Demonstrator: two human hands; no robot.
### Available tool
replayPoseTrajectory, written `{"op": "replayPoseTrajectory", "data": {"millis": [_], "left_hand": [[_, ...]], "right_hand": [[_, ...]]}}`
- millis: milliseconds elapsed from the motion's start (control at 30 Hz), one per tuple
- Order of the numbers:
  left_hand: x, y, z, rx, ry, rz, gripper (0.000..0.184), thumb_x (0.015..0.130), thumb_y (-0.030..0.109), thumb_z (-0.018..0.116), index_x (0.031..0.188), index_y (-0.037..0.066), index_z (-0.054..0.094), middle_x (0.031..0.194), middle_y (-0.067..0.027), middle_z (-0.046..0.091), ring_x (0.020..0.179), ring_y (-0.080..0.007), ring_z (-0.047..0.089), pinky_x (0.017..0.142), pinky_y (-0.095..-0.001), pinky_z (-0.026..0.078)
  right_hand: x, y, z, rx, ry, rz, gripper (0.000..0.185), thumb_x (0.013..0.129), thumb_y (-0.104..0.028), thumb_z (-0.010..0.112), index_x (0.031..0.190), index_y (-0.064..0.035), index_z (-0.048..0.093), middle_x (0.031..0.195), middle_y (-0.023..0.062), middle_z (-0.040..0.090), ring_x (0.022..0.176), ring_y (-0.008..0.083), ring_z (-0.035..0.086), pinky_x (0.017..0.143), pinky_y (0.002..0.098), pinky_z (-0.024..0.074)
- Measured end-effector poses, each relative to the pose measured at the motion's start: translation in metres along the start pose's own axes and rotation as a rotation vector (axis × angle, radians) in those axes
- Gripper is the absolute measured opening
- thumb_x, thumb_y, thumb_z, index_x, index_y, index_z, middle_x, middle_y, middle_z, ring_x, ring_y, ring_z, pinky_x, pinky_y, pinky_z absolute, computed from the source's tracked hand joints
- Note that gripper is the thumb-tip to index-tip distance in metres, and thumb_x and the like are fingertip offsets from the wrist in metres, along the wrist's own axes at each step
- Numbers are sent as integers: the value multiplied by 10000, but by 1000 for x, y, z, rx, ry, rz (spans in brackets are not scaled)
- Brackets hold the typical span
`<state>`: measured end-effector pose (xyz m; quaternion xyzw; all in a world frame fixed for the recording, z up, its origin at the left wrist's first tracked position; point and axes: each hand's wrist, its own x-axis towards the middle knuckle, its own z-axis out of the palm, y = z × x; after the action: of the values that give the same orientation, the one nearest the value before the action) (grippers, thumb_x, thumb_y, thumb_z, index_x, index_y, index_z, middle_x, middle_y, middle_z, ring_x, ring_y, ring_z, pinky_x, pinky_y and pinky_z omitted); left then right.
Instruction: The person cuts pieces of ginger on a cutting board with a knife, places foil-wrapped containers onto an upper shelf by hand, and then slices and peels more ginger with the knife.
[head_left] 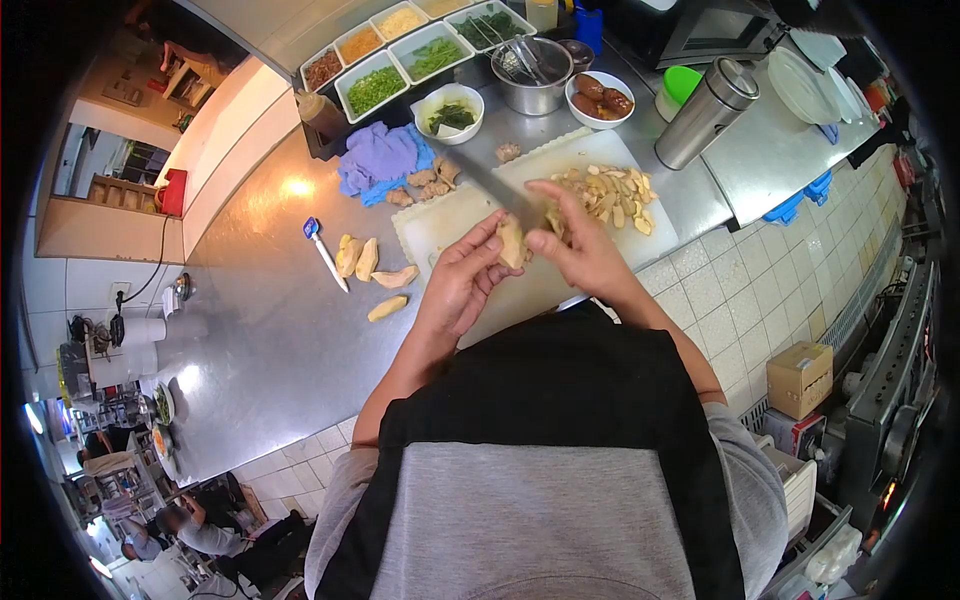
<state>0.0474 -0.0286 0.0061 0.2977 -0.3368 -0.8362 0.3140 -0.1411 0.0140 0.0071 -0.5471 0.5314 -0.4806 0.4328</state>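
My left hand (pixel 462 278) is closed around a piece of ginger (pixel 512 243), held above the white cutting board (pixel 440 235). My right hand (pixel 582 248) grips a knife (pixel 485 182), its broad blade blurred and pointing up and left; the handle is hidden in the hand. The blade's near end is close to the ginger, but contact is unclear. Peelings or cut bits of ginger (pixel 610 198) lie piled on the board's right side. Several peeled ginger pieces (pixel 367 262) rest on the steel counter to the left. Unpeeled ginger (pixel 434 188) sits at the board's far left edge.
A purple cloth (pixel 378 160) and a white-handled tool with a blue head (pixel 325 253) are on the steel counter (pixel 260 340). Behind stand tubs of chopped greens (pixel 374 92), a white bowl (pixel 449 108), a steel pot (pixel 533 92), a bowl of brown food (pixel 600 100) and a steel flask (pixel 706 112).
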Motion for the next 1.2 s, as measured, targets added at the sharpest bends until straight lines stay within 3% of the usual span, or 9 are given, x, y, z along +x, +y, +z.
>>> {"op": "replayPoseTrajectory", "data": {"millis": [167,267,367,667,767,867,967,1067,1200], "left_hand": [[5,-2,-4,15,45,80,441,930,37,478,1360,-23,403,1154,-52,583,991,-116,579,839,-255,487],[4,0,-4,94,68,106,446,917,8,481,1357,-16,413,1163,-44,579,991,-110,574,852,-258,482],[2,-1,3,100,89,92,447,916,3,483,1359,-2,418,1157,-39,577,988,-108,572,869,-268,479],[-3,-5,5,109,28,51,419,948,82,501,1352,8,417,1138,-50,587,981,-127,586,862,-294,499],[-3,-5,7,47,-11,17,427,953,90,497,1362,11,404,1130,-57,588,978,-129,589,848,-297,507],[-3,-6,8,-13,-1,20,437,947,78,498,1367,11,399,1129,-61,592,972,-131,592,824,-297,514],[2,-5,0,-2,39,60,452,937,53,499,1374,9,393,1132,-63,593,972,-128,591,813,-288,511],[4,-3,-7,97,22,128,464,925,29,499,1376,4,393,1131,-61,593,974,-124,589,814,-277,504],[-1,-3,6,95,90,120,432,916,27,497,1341,-11,431,1128,-73,601,954,-135,603,834,-281,495]], "right_hand": [[-7,-2,6,-208,-114,-72,784,792,-466,688,1386,-98,331,1025,238,603,890,341,623,781,392,484],[-8,-19,5,-210,-205,62,771,801,-331,708,1405,-84,298,1316,234,464,1225,332,468,1003,403,370],[-4,-19,5,-220,-183,123,766,796,-334,713,1386,-69,304,1285,224,484,1208,334,480,998,400,373],[-1,-8,9,-202,-97,74,632,812,-329,695,1283,-59,370,1081,185,588,1029,298,581,896,394,444],[3,7,12,-143,-4,-27,646,807,-411,684,1268,-67,390,762,153,610,714,277,629,658,378,472],[6,3,3,-32,-83,203,647,824,-421,666,1293,-78,384,833,171,620,766,293,631,698,382,475],[1,4,2,-144,-73,-107,693,816,-450,668,1328,-93,366,941,198,625,846,321,631,757,391,475],[-4,2,0,-157,-205,-62,742,801,-413,686,1374,-101,333,1242,220,501,1165,317,508,956,402,404],[-5,-12,0,-189,-209,62,738,783,-394,710,1354,-98,349,1224,204,525,1160,323,516,954,402,404]]}}
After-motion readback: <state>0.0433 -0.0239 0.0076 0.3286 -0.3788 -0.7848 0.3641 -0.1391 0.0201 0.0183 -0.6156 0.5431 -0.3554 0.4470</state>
